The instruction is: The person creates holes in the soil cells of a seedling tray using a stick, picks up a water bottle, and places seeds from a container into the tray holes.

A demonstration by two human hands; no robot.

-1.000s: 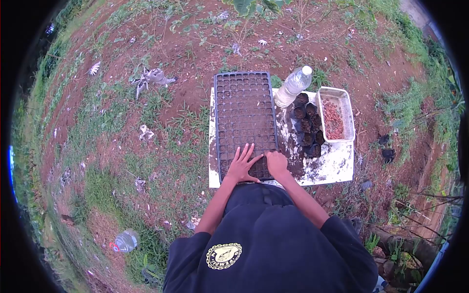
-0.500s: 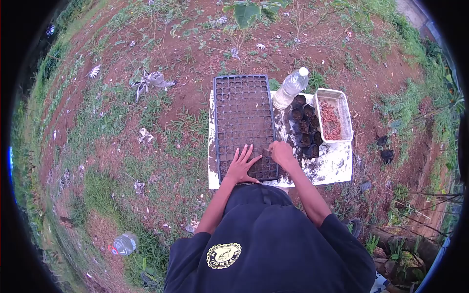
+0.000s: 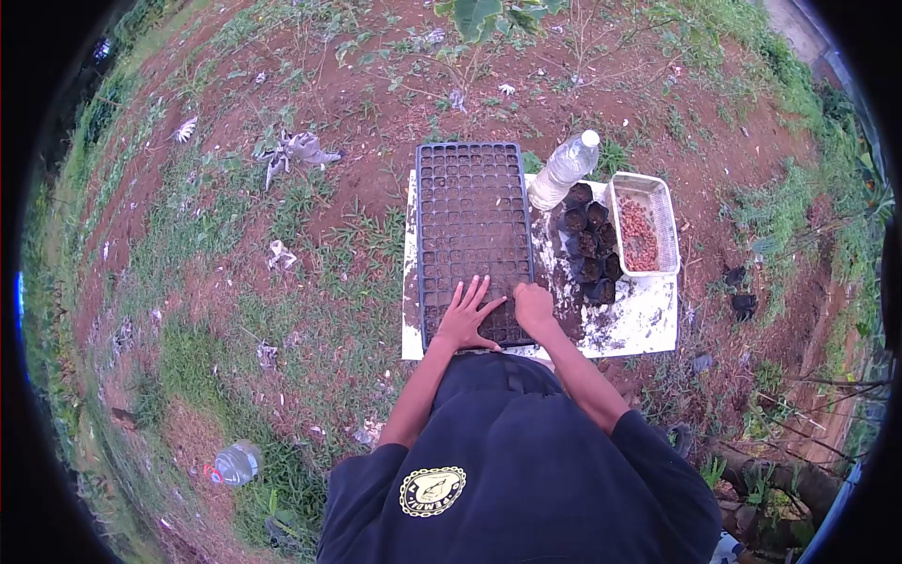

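A black seedling tray [image 3: 420,221] with many small soil-filled cells lies lengthwise in front of me. My left hand [image 3: 461,325] rests on its near end, fingers spread and thumb pointing right. Just to the right, my right hand [image 3: 534,307] is closed over the tray's right edge, fingertips down at the cells. Whatever those fingers may pinch is hidden from view.
Under the tray is a white board [image 3: 648,320] smeared with soil. On it stand a clear capped bottle [image 3: 564,171], several black soil-filled pots [image 3: 587,242] and a white basket [image 3: 669,226] holding reddish seeds [image 3: 639,235]. A plastic bottle [image 3: 236,462] lies on the grass.
My right hand has shifted slightly down and turned, its fingertips now lower at the cells. The left hand stays spread on the tray. The whole view has moved a little.
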